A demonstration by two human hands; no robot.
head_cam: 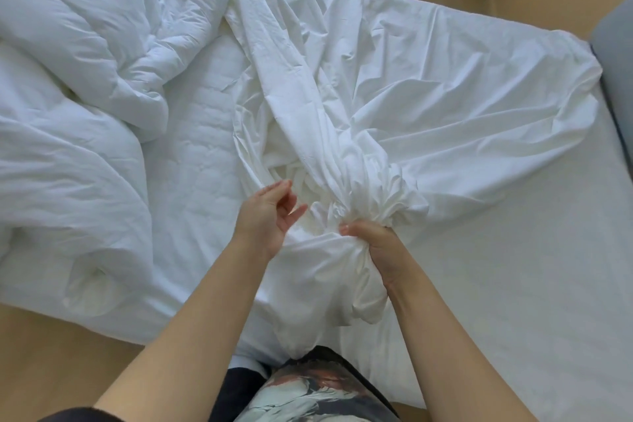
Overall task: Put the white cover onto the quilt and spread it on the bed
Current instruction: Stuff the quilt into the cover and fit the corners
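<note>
— Hands?
— Right hand (375, 245) grips the bunched white cover (428, 96) by the near edge of the bed (520, 277). Left hand (270, 216) loosely open, holding nothing.
— Progress?
— Judged early. Quilt (78, 86) lies heaped at left, uncovered; insertion and spreading remain.

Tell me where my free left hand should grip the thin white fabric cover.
Probably the loose folds just left of the bunch the right hand grips, coming from the left: the open left hand hovers beside them, and the thin white fabric cover fans out there.
</note>
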